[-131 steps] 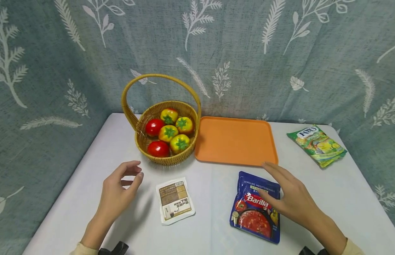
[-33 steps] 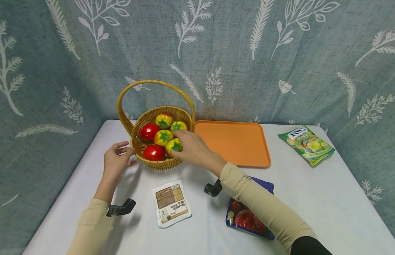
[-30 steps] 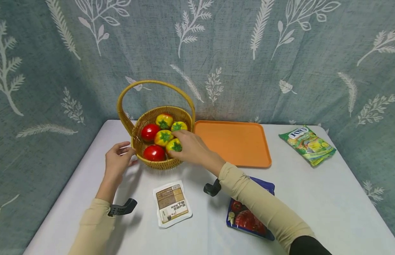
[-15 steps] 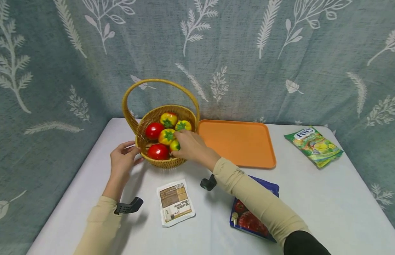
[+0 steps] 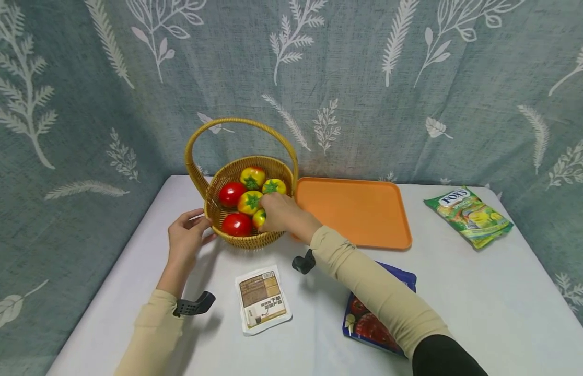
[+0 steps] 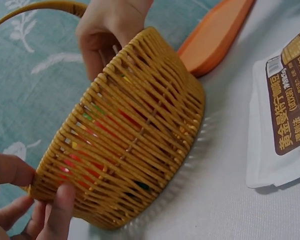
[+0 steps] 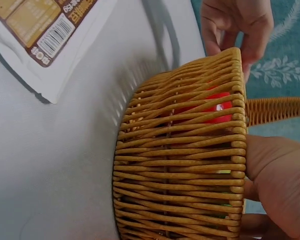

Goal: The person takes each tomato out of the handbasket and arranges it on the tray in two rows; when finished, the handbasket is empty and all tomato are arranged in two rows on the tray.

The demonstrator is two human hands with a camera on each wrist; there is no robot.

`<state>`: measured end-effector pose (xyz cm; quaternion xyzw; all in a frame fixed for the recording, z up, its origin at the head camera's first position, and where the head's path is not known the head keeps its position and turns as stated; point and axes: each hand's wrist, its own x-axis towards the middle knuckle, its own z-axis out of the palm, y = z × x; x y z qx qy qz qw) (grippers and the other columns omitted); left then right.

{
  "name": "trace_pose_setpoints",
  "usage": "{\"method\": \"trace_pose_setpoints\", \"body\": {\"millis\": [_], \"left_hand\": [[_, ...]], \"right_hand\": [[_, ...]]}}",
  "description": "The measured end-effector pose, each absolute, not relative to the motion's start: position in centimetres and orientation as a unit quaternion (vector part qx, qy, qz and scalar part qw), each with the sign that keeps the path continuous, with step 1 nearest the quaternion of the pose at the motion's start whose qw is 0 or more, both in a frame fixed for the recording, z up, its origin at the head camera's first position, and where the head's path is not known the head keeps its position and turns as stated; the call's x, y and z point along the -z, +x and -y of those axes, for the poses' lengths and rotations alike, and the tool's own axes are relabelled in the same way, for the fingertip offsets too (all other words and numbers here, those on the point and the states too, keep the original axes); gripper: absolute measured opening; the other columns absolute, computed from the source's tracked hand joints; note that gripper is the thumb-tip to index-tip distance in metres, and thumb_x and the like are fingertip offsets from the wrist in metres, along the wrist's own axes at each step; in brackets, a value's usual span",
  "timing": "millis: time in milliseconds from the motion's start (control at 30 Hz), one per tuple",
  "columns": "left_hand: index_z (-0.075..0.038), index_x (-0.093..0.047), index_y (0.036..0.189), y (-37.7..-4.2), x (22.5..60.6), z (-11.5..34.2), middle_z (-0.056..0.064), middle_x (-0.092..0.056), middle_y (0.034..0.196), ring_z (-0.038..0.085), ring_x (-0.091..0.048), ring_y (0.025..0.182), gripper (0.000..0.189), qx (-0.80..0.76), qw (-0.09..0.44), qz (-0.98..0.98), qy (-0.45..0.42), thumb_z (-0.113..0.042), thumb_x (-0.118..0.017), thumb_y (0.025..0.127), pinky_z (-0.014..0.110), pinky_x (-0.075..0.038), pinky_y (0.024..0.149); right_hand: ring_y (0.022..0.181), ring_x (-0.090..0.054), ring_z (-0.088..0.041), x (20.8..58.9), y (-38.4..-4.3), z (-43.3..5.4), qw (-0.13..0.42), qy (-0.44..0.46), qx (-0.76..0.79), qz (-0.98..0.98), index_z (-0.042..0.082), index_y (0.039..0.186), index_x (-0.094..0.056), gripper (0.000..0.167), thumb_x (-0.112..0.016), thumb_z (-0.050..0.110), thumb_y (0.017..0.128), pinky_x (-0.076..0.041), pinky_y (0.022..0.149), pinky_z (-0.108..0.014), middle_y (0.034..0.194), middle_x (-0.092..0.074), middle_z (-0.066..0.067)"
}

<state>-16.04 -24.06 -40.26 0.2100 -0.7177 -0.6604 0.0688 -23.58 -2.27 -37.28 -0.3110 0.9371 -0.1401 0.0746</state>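
Observation:
A wicker basket [image 5: 246, 241] with a tall arched handle holds several glossy red and yellow tomatoes with green tops. My left hand [image 5: 188, 237] pinches its left rim; in the left wrist view, the fingers [image 6: 65, 197] lie against the woven wall. My right hand [image 5: 284, 214] reaches in over the right rim, fingers bent down round the front yellow tomato [image 5: 259, 218], which the hand mostly covers. In the right wrist view, the basket wall [image 7: 182, 165] hides the right fingertips. A red tomato [image 5: 237, 224] sits left of that yellow one.
An orange tray [image 5: 352, 211] lies right of the basket. In front are a white-edged food pack [image 5: 263, 300] and a blue sauce pouch [image 5: 373, 324], partly under the right sleeve. A green candy bag [image 5: 470, 216] lies far right; a patterned cloth hangs behind.
Both hands have come from above the table to the basket. Over the last second, my right hand has closed further over the front yellow tomato, covering more of it; the left stays at the rim.

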Motion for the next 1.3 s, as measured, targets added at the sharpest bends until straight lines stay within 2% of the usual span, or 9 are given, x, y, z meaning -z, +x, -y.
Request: {"method": "trace_pose_setpoints", "body": {"millis": [67, 167, 533, 767, 900, 1133, 1300], "left_hand": [[-0.004, -0.049, 0.141, -16.1, 40.3, 24.0, 0.012, -0.053, 0.123, 0.015, -0.062, 0.099, 0.046, 0.66, 0.067, 0.718, 0.209, -0.013, -0.062, 0.099, 0.026, -0.061, 0.075], [-0.004, -0.049, 0.141, -16.1, 40.3, 23.9, 0.011, -0.053, 0.123, 0.017, -0.062, 0.1, 0.046, 0.663, 0.067, 0.716, 0.208, -0.013, -0.062, 0.098, 0.027, -0.061, 0.075], [-0.005, -0.05, 0.14, -16.3, 40.4, 24.1, 0.009, -0.053, 0.12, 0.021, -0.062, 0.105, 0.045, 0.669, 0.07, 0.71, 0.211, -0.012, -0.063, 0.098, 0.028, -0.061, 0.075], [-0.005, -0.05, 0.14, -16.3, 40.7, 24.1, 0.009, -0.052, 0.118, 0.024, -0.061, 0.108, 0.045, 0.669, 0.071, 0.71, 0.209, -0.012, -0.063, 0.098, 0.028, -0.061, 0.074], [-0.004, -0.051, 0.139, -16.3, 40.8, 24.0, 0.008, -0.053, 0.117, 0.025, -0.062, 0.109, 0.044, 0.674, 0.073, 0.705, 0.208, -0.011, -0.063, 0.098, 0.028, -0.061, 0.074], [-0.004, -0.049, 0.141, -16.1, 40.6, 24.1, 0.008, -0.054, 0.119, 0.023, -0.062, 0.107, 0.046, 0.686, 0.064, 0.695, 0.206, -0.01, -0.064, 0.098, 0.028, -0.061, 0.077], [-0.004, -0.049, 0.141, -16.0, 40.6, 24.2, 0.008, -0.054, 0.119, 0.022, -0.062, 0.106, 0.045, 0.686, 0.065, 0.695, 0.207, -0.009, -0.063, 0.098, 0.028, -0.061, 0.077]], "right_hand": [[0.103, -0.064, -0.022, 37.3, -23.6, 2.3, 0.081, -0.31, 0.136, -0.938, 0.011, 0.122, -0.07, 0.053, -0.086, 0.036, 0.078, -0.056, 0.082, -0.036, 0.117, -0.068, -0.002], [0.113, -0.062, -0.024, 37.2, -23.6, 2.2, 0.083, -0.312, 0.138, -0.936, 0.013, 0.13, -0.067, 0.06, -0.086, 0.036, 0.079, -0.055, 0.09, -0.039, 0.128, -0.065, -0.003], [0.113, -0.058, -0.025, 38.2, -23.5, 1.4, 0.022, -0.338, 0.206, -0.918, 0.017, 0.129, -0.068, 0.059, -0.086, 0.04, 0.078, -0.056, 0.086, -0.04, 0.123, -0.066, -0.001], [0.127, -0.049, -0.031, 38.4, -23.2, 1.3, 0.001, -0.323, 0.208, -0.923, 0.02, 0.134, -0.064, 0.063, -0.084, 0.041, 0.079, -0.051, 0.098, -0.048, 0.132, -0.06, -0.007], [0.123, -0.049, -0.027, 38.3, -22.9, 1.2, -0.002, -0.313, 0.211, -0.926, 0.022, 0.136, -0.063, 0.064, -0.084, 0.042, 0.079, -0.051, 0.096, -0.045, 0.133, -0.057, -0.008], [0.103, -0.056, -0.023, 38.0, -22.3, 1.0, -0.017, -0.312, 0.226, -0.923, 0.018, 0.14, -0.058, 0.072, -0.083, 0.044, 0.078, -0.055, 0.079, -0.038, 0.126, -0.056, -0.008], [0.104, -0.059, -0.023, 38.1, -22.1, 0.9, -0.031, -0.315, 0.236, -0.919, 0.013, 0.142, -0.055, 0.076, -0.083, 0.044, 0.078, -0.056, 0.083, -0.038, 0.13, -0.056, -0.009]]}}
